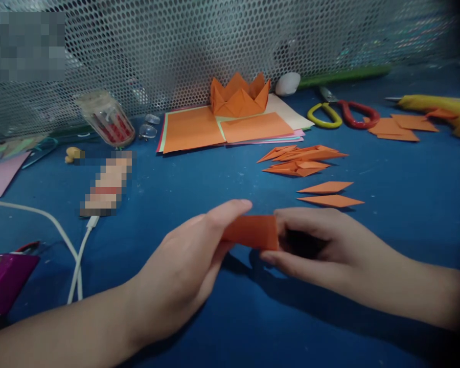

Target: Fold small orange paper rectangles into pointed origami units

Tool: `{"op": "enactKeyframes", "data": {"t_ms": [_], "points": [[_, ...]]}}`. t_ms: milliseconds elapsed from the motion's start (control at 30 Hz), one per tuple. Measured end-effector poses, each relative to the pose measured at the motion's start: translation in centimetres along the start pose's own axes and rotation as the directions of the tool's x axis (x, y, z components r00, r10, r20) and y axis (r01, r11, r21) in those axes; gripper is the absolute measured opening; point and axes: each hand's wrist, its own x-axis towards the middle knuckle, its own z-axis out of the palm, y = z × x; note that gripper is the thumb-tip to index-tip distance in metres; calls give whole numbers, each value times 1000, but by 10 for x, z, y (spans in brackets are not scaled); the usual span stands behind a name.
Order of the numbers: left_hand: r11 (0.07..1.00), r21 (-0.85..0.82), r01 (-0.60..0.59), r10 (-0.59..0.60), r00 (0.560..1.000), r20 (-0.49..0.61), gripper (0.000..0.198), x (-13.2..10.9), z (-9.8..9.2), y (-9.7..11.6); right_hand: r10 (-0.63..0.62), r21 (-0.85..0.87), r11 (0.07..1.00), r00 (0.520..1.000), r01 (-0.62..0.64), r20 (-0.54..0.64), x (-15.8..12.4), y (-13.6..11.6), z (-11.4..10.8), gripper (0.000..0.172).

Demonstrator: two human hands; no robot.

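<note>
A small piece of orange paper [256, 231] is held up just above the blue table, between my two hands. My left hand [193, 255] grips its left end, with the thumb lying along the upper edge. Thumb and fingers of my right hand [325, 250] pinch its right end. Whether the paper is folded, I cannot tell. Just beyond the hands lie two slim folded orange paper pieces [329, 201]. Behind those is a small pile of pointed folded orange pieces [299, 159].
An orange paper crown [239, 97] stands on stacked coloured sheets [187, 130] against a perforated metal panel [168, 51]. Scissors [356, 113], orange paper squares [394, 128] and a yellow glue gun [437, 107] lie right. A tilted jar [109, 120], white cable [57, 225] and purple box [9, 281] are left.
</note>
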Motion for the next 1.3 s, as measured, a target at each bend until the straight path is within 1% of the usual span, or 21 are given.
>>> {"op": "enactKeyframes", "data": {"t_ms": [67,100,167,267,300,333,400,433,467,533,633,700,767,800,933,1033,1133,1233,1300], "points": [[997,61,45,-44,999,-32,60,1,-1,-9,24,38,999,998,-22,-50,0,-2,-1,49],[995,75,71,-68,997,-45,61,2,-1,-14,32,46,999,997,-29,-76,1,-2,-2,54],[993,57,106,-103,992,-67,65,3,0,-20,42,46,998,991,-36,-125,1,0,-3,57],[993,-73,92,-97,993,-67,72,1,3,-21,-15,15,1000,971,19,-237,3,3,-2,52],[990,-121,71,-79,995,-59,74,0,4,-18,-42,-7,999,970,41,-240,4,4,-2,49],[985,-165,53,-60,997,-41,74,-1,6,-15,-70,-32,997,975,65,-210,4,4,-2,45],[971,-240,11,-13,1000,-9,74,-3,8,-8,-122,-93,989,987,113,-102,4,2,-2,32],[963,-270,-9,9,1000,0,73,-3,8,-5,-148,-122,983,988,141,-53,4,1,-2,31],[955,-296,-23,27,1000,8,71,-4,9,-2,-181,-152,973,983,175,-25,3,-1,-2,35],[945,-326,-28,38,999,24,67,-4,8,0,-238,-202,952,971,228,-24,1,-2,-3,40],[944,-329,-3,28,997,72,63,-4,7,1,-311,-237,926,950,294,-38,-2,3,0,32],[951,-310,2,24,996,81,61,-4,6,2,-392,-268,893,917,361,-73,-4,10,3,23],[958,-285,31,-3,995,98,59,-4,6,2,-458,-306,859,883,410,-103,-5,17,7,21],[960,-276,49,-19,994,109,58,-3,6,3,-474,-319,849,874,422,-108,-6,19,9,21],[951,-282,125,-82,984,161,54,2,5,4,-491,-360,829,865,428,-101,-4,18,8,23],[944,-272,184,-131,971,202,48,4,5,3,-457,-398,825,888,401,-55,-2,12,3,23],[927,-279,250,-206,962,178,44,2,3,3,-426,-405,835,904,372,-48,-1,10,-1,26],[884,-293,364,-332,931,153,41,0,2,3,-361,-363,879,929,308,-84,-1,13,-3,24],[844,-312,436,-403,900,166,37,1,2,4,-295,-327,913,949,245,-113,-1,15,-2,22]]}}
